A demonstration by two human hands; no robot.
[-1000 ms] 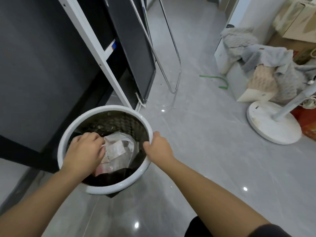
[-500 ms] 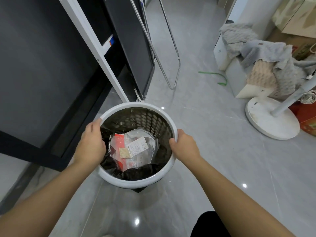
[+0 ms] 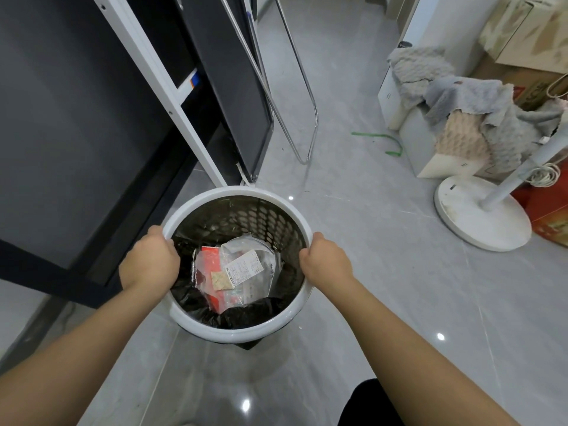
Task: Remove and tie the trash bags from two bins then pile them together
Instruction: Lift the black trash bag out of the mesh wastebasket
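My left hand (image 3: pixel 150 262) at nine and right hand (image 3: pixel 327 261) at three clamp the rim of the round white plastic bin (image 3: pixel 233 335); black plastic bag (image 3: pixel 246 315) not yet out, nothing tied.

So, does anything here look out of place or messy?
A green strip lies loose on the floor, and grey cloths are heaped untidily over the boxes on the right. The bin itself stands upright, nothing spilled around it.

A fan base (image 3: pixel 482 212) stands near grey blankets (image 3: pixel 479 118).
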